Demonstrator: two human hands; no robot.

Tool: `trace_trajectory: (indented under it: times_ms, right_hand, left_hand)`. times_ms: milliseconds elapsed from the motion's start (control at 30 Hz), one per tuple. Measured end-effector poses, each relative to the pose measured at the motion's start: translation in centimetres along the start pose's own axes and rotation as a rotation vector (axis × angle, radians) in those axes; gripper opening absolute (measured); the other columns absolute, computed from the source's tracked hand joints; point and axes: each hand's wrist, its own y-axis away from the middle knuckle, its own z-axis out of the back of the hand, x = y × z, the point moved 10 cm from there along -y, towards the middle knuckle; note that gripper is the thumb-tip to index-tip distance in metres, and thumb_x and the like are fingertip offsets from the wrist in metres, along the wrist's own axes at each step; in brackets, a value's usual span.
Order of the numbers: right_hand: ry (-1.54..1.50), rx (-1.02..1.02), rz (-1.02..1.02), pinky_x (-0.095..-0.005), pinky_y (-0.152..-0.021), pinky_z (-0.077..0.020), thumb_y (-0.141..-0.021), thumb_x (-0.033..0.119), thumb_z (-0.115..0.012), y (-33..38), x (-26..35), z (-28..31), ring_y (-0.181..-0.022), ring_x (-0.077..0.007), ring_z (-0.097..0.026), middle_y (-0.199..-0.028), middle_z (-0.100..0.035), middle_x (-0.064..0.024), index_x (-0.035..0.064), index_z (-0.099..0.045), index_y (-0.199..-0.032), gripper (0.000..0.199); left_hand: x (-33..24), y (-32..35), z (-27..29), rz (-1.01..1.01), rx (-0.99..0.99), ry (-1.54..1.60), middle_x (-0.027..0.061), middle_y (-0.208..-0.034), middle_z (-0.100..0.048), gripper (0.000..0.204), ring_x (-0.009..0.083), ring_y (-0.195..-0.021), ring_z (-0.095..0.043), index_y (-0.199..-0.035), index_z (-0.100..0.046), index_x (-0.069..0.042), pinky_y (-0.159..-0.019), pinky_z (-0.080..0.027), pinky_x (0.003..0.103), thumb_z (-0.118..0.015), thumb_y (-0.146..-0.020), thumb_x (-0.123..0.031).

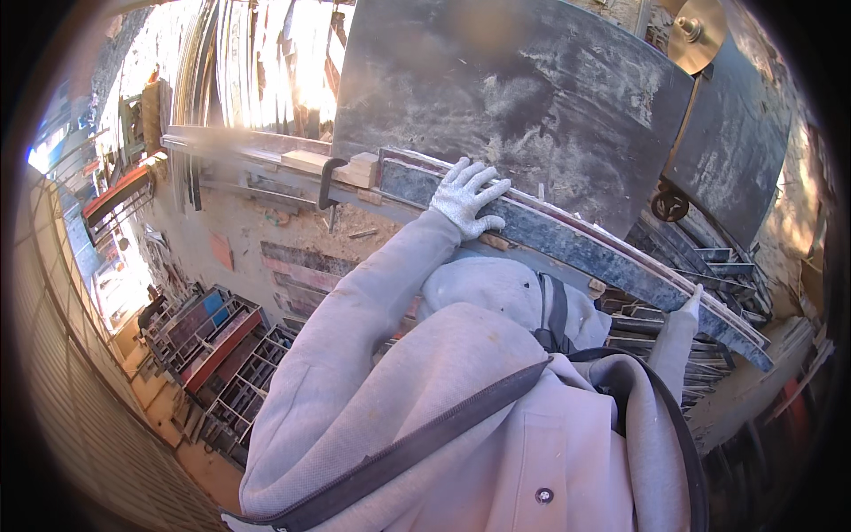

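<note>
A long, narrow board [581, 244] with a mottled dark-grey face and pale edges slants across in front of me. My left hand [465, 197], in a pale knit glove, rests on its left part with fingers spread. Toward the board's right end, my right hand [692, 302] is at its near edge. That glove shows only edge-on, so its fingers are mostly hidden. Beyond the board lies a large dark, scuffed tabletop [505, 97]. Left of the board, a dark clamp [327, 182] sits at a light wood block [306, 161] on a rail.
A round metal saw blade [696, 35] stands at the far right, beside a second dark panel [731, 133]. A small handwheel [669, 206] sits below the tabletop's right corner. Metal frames [235, 355] are stacked on the floor at left, and long strips [257, 71] lie at far left.
</note>
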Motion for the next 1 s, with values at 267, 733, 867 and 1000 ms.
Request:
trace_trajectory:
  times_ms: [267,733,867,1000]
  right_hand:
    - [-0.065,-0.016,0.081,-0.0662,-0.116,-0.0394,-0.089,0.057,-0.08,1.7,-0.1,1.4,-0.139,-0.0373,-0.054,-0.154,-0.055,-0.0144,0.0144,-0.04,-0.159,0.092]
    - [0.082,0.014,0.113,-0.0578,-0.117,-0.0425,-0.084,0.058,-0.083,1.4,0.1,2.9,-0.139,-0.0402,-0.053,-0.155,-0.051,-0.0163,0.0062,-0.04,-0.158,0.1]
    - [0.116,-0.05,0.133,-0.0559,-0.114,-0.0458,-0.084,0.056,-0.085,2.8,0.3,2.4,-0.135,-0.038,-0.057,-0.153,-0.054,-0.016,0.0053,-0.043,-0.156,0.098]
    - [0.107,-0.066,0.104,-0.0551,-0.112,-0.0483,-0.083,0.055,-0.086,3.5,-1.1,2.2,-0.131,-0.0361,-0.061,-0.147,-0.059,-0.0185,-0.001,-0.045,-0.152,0.097]
  left_hand:
    - [0.3,0.1,-0.1,0.001,0.037,-0.026,0.0114,-0.153,-0.054,0.08,0.0353,-0.147,-0.044,-0.148,-0.06,-0.028,-0.127,-0.026,0.058,-0.078,-0.077,-0.061]
    - [0.1,-0.3,1.1,0.009,0.096,-0.041,0.0109,-0.151,-0.057,0.073,0.0346,-0.144,-0.048,-0.144,-0.063,-0.028,-0.124,-0.031,0.058,-0.078,-0.079,-0.059]
    - [0.4,-0.5,1.2,0.004,0.128,-0.04,0.0097,-0.152,-0.056,0.072,0.0336,-0.145,-0.047,-0.144,-0.062,-0.028,-0.125,-0.031,0.057,-0.078,-0.08,-0.058]
    - [0.5,-0.5,1.7,0.005,0.129,-0.072,0.01,-0.156,-0.052,0.073,0.0356,-0.149,-0.041,-0.147,-0.06,-0.029,-0.127,-0.025,0.058,-0.08,-0.081,-0.053]
